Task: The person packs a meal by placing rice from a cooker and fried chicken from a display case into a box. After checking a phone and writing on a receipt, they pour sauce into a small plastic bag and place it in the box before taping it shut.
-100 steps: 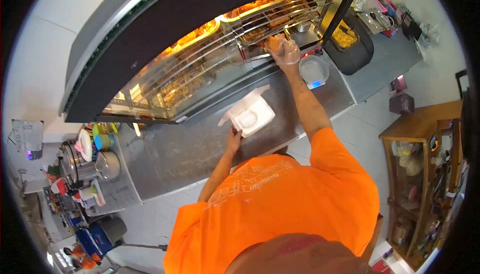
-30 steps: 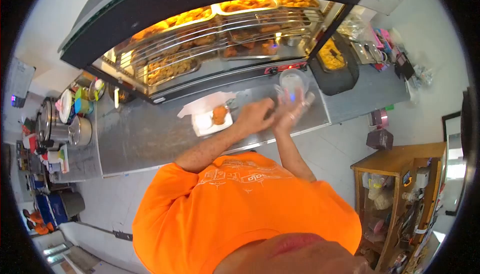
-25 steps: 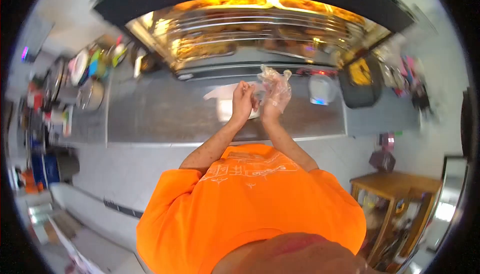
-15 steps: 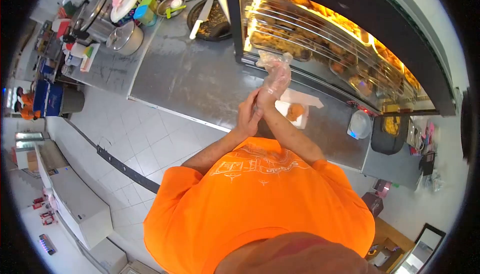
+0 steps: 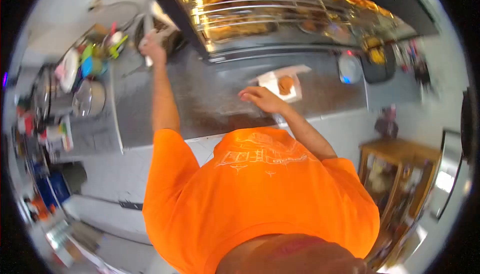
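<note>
Okay, left hand [image 5: 154, 45] is out at full reach over the far-left end of the counter [image 5: 210, 86], right on the knife [image 5: 149, 62]; motion blur there, so can't tell whether the fingers are wrapped round the white handle or only on it; the knife lies across the dark round board [image 5: 173, 42], blade toward the back wall. Right hand [image 5: 265, 99] hangs over the middle of the counter, palm down, fingers loosely bent and nothing seen between them; open white box [image 5: 297, 92] just beside it, lid flap laid back, one browned fried piece [image 5: 286, 85] inside; contact between wrist and box unclear.

Doing this well, in my judgement: take the handle in a full grip, fingers behind the blade; lift straight up before swinging across, so the tip clears the board rim and the cluttered pots [image 5: 90, 97] on the left; keep the edge turned from the body and right forearm; right hand best kept clear of the blade's path, without knocking the box while the eyes are on the knife.
</note>
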### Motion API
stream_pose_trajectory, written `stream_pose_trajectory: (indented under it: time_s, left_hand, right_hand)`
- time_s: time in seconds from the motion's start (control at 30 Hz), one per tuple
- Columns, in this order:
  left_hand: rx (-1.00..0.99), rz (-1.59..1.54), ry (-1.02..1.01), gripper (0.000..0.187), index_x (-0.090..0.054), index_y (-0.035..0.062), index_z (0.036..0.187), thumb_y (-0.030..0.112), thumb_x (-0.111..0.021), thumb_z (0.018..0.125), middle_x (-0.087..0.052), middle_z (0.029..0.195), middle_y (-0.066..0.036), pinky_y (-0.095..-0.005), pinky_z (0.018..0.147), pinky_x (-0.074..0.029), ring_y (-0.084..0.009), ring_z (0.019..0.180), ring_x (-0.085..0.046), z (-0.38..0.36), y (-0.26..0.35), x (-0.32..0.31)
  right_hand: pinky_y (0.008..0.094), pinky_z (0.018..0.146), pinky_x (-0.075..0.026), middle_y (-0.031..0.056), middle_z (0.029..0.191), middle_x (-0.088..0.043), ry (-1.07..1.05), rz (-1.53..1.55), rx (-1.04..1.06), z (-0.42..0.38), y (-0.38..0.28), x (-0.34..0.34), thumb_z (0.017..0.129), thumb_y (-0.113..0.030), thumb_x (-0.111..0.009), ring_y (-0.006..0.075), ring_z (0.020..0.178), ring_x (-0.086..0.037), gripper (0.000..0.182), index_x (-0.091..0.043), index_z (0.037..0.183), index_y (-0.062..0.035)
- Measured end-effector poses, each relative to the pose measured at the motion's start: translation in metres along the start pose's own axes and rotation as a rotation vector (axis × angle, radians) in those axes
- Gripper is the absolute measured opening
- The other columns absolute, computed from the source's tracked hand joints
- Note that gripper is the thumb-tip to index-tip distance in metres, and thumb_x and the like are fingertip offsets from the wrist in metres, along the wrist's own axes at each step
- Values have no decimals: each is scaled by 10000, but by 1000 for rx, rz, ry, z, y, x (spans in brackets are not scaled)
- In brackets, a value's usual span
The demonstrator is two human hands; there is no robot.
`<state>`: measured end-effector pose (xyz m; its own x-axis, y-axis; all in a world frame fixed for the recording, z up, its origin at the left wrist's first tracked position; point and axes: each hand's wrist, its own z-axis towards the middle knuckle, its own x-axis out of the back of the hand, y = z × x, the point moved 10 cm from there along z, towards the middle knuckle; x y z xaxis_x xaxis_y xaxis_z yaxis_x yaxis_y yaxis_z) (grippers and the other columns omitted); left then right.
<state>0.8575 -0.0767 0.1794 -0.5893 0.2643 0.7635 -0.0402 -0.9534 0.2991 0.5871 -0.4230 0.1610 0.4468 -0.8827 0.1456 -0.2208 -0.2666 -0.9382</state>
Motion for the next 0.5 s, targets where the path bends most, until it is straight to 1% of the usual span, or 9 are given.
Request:
stream_pose_trajectory:
  time_s: [0.03,0.07,0.1,0.13,0.17,0.3,0.37,0.43,0.5]
  left_hand:
    - [15,239,-307,481,-445,18,1296,203,-520,859,-584,1019,-256,-496,878,-355,-384,964,-539,14,-11,-34]
    - [-20,-187,-276,536,-443,7,1315,383,-402,936,-578,1099,-300,-513,931,-348,-428,1044,-531,17,-49,-81]
    - [-42,-110,-483,647,-512,7,1268,515,-260,956,-537,1183,-321,-502,976,-339,-464,1097,-506,16,-34,-86]
    - [128,-157,-504,642,-597,8,1160,523,-277,950,-556,1152,-311,-492,974,-348,-487,1101,-492,10,-81,-136]
    - [121,-282,-544,630,-599,-8,1132,530,-344,928,-555,1119,-334,-491,953,-369,-486,1078,-508,7,-39,-91]
    - [246,-349,-187,408,-654,-30,940,324,-453,922,-656,910,-223,-428,785,-470,-386,870,-623,-14,-14,-24]
    - [289,-557,-32,345,-656,-26,934,292,-524,911,-672,857,-171,-356,718,-464,-303,757,-608,-43,3,11]
    - [282,-585,28,394,-660,-47,936,331,-553,910,-677,897,-173,-351,763,-473,-283,807,-630,-77,24,46]
    - [334,-631,30,274,-634,-67,980,192,-567,920,-663,966,-179,-339,813,-487,-264,887,-631,-120,36,70]
  right_hand:
    - [320,863,-459,89,1048,-659,31,-46,-89,-14,32,21,945,-181,-487,180,959,-620,250,-612,1092,-22]
    - [312,823,-468,94,971,-670,297,-43,-140,-39,49,61,942,-188,-478,177,919,-629,242,-631,1026,-20]
    - [305,782,-477,99,895,-681,553,-47,-187,-69,63,99,938,-194,-470,174,879,-638,253,-650,961,-18]
    - [312,773,-482,112,876,-683,817,-125,-144,-94,93,138,934,-219,-473,177,878,-640,275,-654,949,-13]
    - [319,765,-487,125,858,-685,1073,-205,-100,-118,122,167,930,-244,-475,180,877,-642,298,-659,936,-9]
    - [359,786,-490,159,917,-688,1095,-374,-278,-126,160,194,926,-299,-472,251,903,-652,349,-654,958,-2]
    - [430,824,-476,204,995,-663,805,-145,-280,-91,198,175,927,-346,-466,356,962,-628,394,-649,1018,-10]
    - [455,820,-470,241,987,-637,798,-381,-413,-94,178,168,942,-346,-441,427,957,-595,406,-641,1039,-7]
    - [468,796,-466,254,924,-631,974,-443,-337,-101,189,171,953,-328,-419,447,899,-588,407,-646,995,7]
